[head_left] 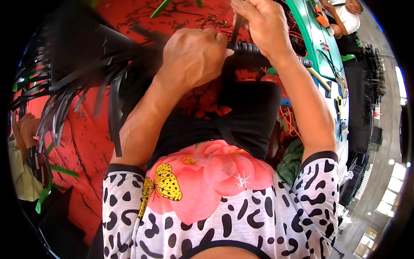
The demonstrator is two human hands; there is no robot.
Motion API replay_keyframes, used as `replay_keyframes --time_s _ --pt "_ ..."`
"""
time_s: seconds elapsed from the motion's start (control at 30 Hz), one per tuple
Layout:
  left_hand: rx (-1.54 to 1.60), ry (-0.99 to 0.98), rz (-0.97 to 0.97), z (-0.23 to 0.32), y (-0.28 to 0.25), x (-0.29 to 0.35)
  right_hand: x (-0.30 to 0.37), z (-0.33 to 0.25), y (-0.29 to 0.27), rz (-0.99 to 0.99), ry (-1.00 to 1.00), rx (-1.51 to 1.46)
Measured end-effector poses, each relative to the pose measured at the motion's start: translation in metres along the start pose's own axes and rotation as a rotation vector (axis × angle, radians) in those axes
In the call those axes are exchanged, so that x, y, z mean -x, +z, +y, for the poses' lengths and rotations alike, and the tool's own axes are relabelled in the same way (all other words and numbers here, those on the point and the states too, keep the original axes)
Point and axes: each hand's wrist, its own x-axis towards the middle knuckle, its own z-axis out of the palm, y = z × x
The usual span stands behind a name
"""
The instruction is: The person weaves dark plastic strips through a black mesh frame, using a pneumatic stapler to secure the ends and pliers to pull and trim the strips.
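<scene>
Gripping a thin black strip (pixel 236 26) at top centre, the right hand (pixel 263 23) is closed; the left hand (pixel 194 54) is fisted on the black woven rim (pixel 252 48), loose strips (pixel 64 108) hanging left.

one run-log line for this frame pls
left hand: grips black strips | right hand: pinches black strand | woven rim between hands | red floor

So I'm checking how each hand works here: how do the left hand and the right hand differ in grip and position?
The left hand is a closed fist, knuckles up, by the loose black strips; the right hand sits higher and pinches a single black strip that stands upright. The left hand is lower and nearer the body, the right hand farther out toward the green table. Both are bare and work at the same woven black rim.
</scene>
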Motion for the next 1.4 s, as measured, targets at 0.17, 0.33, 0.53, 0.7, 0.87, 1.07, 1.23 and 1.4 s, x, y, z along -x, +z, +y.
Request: replay_keyframes --time_s 0.17,0.33,0.53,0.7,0.87,1.07,1.23,1.4 --pt "-0.051 -0.004 -0.023 0.001 -0.002 -0.004 -0.034 0.034 0.006 -0.155 -0.129 0.494" --pt "-0.045 -0.003 -0.04 -0.003 -0.004 -0.002 -0.039 0.05 0.014 -0.274 0.024 0.457" --pt "0.048 0.071 -0.035 -0.012 -0.008 -0.003 -0.047 0.062 0.022 -0.446 0.208 0.36" --pt "0.046 0.075 -0.057 -0.012 -0.011 -0.003 -0.049 0.063 0.022 -0.571 0.096 0.508" --pt "0.064 0.065 -0.07 -0.009 -0.011 -0.005 -0.03 0.035 -0.011 -0.544 0.21 -0.072" --pt "0.113 0.06 -0.083 -0.01 -0.012 -0.006 -0.031 0.045 -0.013 -0.725 -0.155 0.139" --pt "0.163 0.017 -0.163 -0.007 -0.02 -0.008 -0.028 0.04 -0.015 -0.677 -0.439 0.495" --pt "0.181 0.012 -0.169 -0.009 -0.019 -0.007 -0.025 0.04 -0.013 -0.556 -0.602 0.595"
